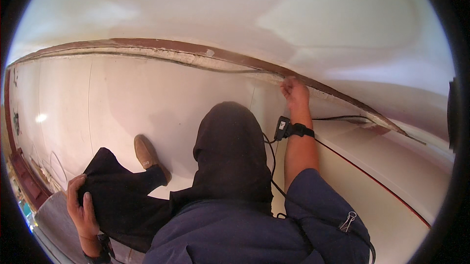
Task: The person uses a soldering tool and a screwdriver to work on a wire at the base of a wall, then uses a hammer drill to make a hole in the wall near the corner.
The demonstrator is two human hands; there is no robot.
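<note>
Brown paint marks the strip (166, 45) along the foot of the white wall (196, 4); in the head view, a pale, rough-edged band (191, 58) borders the strip on the floor side.

Location of part: the thin grey cable (230, 71) runs along this band from the left and meets the fingertips of the right hand (296, 92), close beside the brown strip. A further dark cable length (340, 117) shows to the right of the forearm; whether the two are one run cannot be told.

Right hand: fingers curled and bunched, fingertips at the cable. Whether they pinch it or only press against it is not shown.

Left hand: fingers loosely spread over the knee of the dark trousers (122, 185), holding no separate object. It appears to serve as a brace.

Recommended practice (judgement):
1. Guide the cable close to the point being worked, with light, even finger pressure.
2. Follow the line of the strip and avoid sharp bends; the rough band could scrape the sheath.
3. Work in short lengths, shifting the squat rather than overreaching.
4. Keep the brown shoe (147, 152), planted on the pale floor (117, 97), off the cable.
5. Route the black lead (272, 163) of the wrist-worn unit (282, 128) away from the fingers, as it could snag.
</note>
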